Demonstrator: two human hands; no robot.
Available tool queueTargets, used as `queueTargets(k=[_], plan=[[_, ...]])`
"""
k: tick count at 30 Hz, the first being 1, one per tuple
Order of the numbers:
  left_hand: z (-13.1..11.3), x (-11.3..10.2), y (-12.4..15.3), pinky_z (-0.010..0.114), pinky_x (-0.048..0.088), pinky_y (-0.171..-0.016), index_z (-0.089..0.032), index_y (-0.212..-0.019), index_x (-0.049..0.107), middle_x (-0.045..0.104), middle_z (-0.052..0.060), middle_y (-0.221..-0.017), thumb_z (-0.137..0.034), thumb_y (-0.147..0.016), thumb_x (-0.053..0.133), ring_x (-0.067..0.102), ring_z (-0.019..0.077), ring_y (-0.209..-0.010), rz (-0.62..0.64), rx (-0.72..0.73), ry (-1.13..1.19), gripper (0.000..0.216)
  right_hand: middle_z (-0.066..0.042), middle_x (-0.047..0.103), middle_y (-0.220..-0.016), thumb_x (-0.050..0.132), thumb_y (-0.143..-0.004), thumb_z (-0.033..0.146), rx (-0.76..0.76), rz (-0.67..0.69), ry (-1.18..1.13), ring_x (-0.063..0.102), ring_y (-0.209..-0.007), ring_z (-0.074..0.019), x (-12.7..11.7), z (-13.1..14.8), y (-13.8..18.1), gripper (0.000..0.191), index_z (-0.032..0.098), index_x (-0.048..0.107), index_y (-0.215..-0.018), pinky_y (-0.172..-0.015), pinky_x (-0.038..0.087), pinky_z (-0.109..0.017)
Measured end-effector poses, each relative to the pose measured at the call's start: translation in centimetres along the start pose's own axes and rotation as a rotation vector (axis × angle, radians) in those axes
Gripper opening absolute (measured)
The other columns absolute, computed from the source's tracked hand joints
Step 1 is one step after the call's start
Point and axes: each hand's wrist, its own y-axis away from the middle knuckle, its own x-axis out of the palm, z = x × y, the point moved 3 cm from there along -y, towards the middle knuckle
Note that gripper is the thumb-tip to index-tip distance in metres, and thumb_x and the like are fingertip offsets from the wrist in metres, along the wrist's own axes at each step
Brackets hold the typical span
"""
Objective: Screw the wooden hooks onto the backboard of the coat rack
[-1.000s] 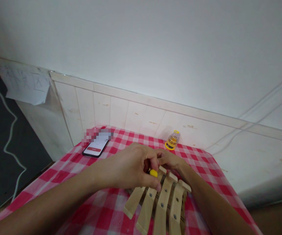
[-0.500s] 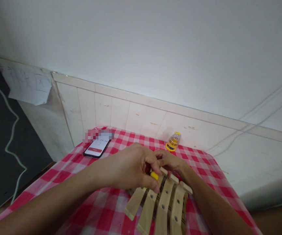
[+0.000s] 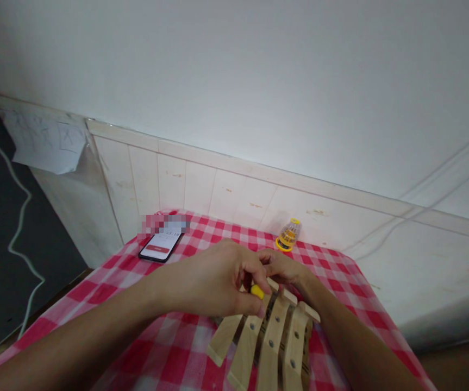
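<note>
A folding wooden slat rack with metal screws lies on the red-and-white checked tablecloth. My left hand is curled over the rack's far end, its fingers pinched round a small yellow-handled tool that stands on a slat. My right hand rests on the rack's far end just behind, fingers bent and touching the wood and my left fingertips; whether it grips anything is hidden.
A phone with a lit screen lies at the table's far left corner. A yellow screwdriver-bit holder stands at the far edge by the white panelled wall. A paper sheet hangs at left.
My left fingers have shifted slightly round the yellow tool. Both hands and the rack stay in nearly the same place.
</note>
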Motion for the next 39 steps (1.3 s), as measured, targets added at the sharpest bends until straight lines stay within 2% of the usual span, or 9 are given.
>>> queueTargets(k=[3, 6, 12, 16, 21, 25, 29, 34, 39], plan=[[0.0, -0.1, 0.0, 0.024, 0.046, -0.063, -0.018, -0.092, 0.077, 0.074, 0.004, -0.088, -0.026, -0.08, 0.077, 0.063, 0.0146, -0.071, -0.042, -0.032, -0.041, 0.015, -0.008, 0.079, -0.105, 0.092, -0.066, 0.034, 0.0, -0.005, -0.015, 0.071, -0.085, -0.018, -0.3, -0.5, 0.0, 0.046, 0.016, 0.081, -0.107, -0.078, 0.054, -0.027], [0.2, 0.0, -0.1, 0.021, 0.04, -0.053, -0.018, -0.095, 0.074, 0.068, -0.001, -0.076, -0.03, -0.081, 0.078, 0.056, 0.0111, -0.06, -0.017, -0.085, 0.018, 0.019, -0.009, 0.079, -0.103, 0.092, -0.067, 0.036, 0.0, -0.005, -0.018, 0.07, -0.081, -0.017, -0.4, -0.8, 0.0, 0.045, 0.015, 0.081, -0.106, -0.075, 0.054, -0.027], [0.6, 0.0, -0.4, 0.021, 0.039, -0.058, -0.018, -0.085, 0.072, 0.065, -0.001, -0.08, -0.03, -0.075, 0.086, 0.056, 0.0112, -0.068, -0.055, -0.01, 0.023, 0.021, -0.008, 0.079, -0.101, 0.094, -0.066, 0.037, -0.01, 0.011, -0.01, 0.071, -0.084, -0.0179, -0.3, -0.7, -0.2, 0.046, 0.014, 0.082, -0.103, -0.078, 0.054, -0.028], [1.1, 0.2, -0.5, 0.021, 0.032, -0.049, -0.018, -0.085, 0.067, 0.057, -0.006, -0.068, -0.037, -0.076, 0.086, 0.046, 0.0088, -0.056, -0.05, -0.085, 0.056, 0.028, -0.008, 0.079, -0.104, 0.093, -0.068, 0.04, -0.015, 0.018, -0.021, 0.072, -0.085, -0.0176, -0.2, -0.7, -0.1, 0.047, 0.015, 0.081, -0.107, -0.08, 0.054, -0.027], [0.7, 0.0, -0.4, 0.022, 0.023, -0.047, -0.019, -0.083, 0.063, 0.053, -0.008, -0.064, -0.04, -0.08, 0.082, 0.041, 0.0082, -0.053, -0.065, -0.108, -0.077, 0.028, -0.009, 0.079, -0.108, 0.094, -0.066, 0.042, -0.021, 0.031, -0.018, 0.073, -0.093, -0.0199, -0.1, -0.5, -0.1, 0.051, 0.016, 0.081, -0.108, -0.088, 0.054, -0.03], [0.3, 0.0, -0.4, 0.022, 0.027, -0.048, -0.019, -0.084, 0.064, 0.056, -0.007, -0.068, -0.032, -0.082, 0.078, 0.044, 0.0083, -0.054, -0.046, -0.089, -0.063, 0.02, -0.009, 0.079, -0.106, 0.094, -0.066, 0.042, -0.019, 0.039, -0.009, 0.073, -0.092, -0.0204, 0.0, -0.3, -0.2, 0.051, 0.016, 0.081, -0.108, -0.088, 0.055, -0.031], [-0.5, -0.2, -0.3, 0.021, 0.036, -0.057, -0.017, -0.085, 0.069, 0.062, -0.003, -0.079, -0.02, -0.083, 0.077, 0.053, 0.0103, -0.066, -0.02, -0.011, -0.101, 0.008, -0.009, 0.08, -0.102, 0.094, -0.066, 0.037, -0.014, 0.033, 0.002, 0.072, -0.089, -0.0194, -0.2, -0.3, -0.2, 0.047, 0.014, 0.081, -0.105, -0.085, 0.054, -0.029], [-1.5, -0.3, -0.2, 0.021, 0.042, -0.07, -0.016, -0.085, 0.074, 0.063, -0.001, -0.086, -0.011, -0.087, 0.076, 0.058, 0.0116, -0.077, -0.006, 0.081, -0.175, 0.006, -0.007, 0.079, -0.1, 0.094, -0.067, 0.033, -0.02, 0.004, 0.0, 0.071, -0.086, -0.0177, -0.2, -0.4, -0.1, 0.043, 0.015, 0.082, -0.104, -0.08, 0.054, -0.027], [-2.1, -0.3, -0.1, 0.021, 0.042, -0.07, -0.015, -0.09, 0.075, 0.062, 0.0, -0.087, -0.007, -0.09, 0.072, 0.057, 0.0114, -0.075, -0.004, 0.151, -0.284, 0.008, -0.006, 0.079, -0.097, 0.094, -0.067, 0.033, -0.019, 0.004, -0.019, 0.07, -0.084, -0.0167, -0.2, -0.6, -0.2, 0.041, 0.016, 0.082, -0.102, -0.08, 0.054, -0.026]])
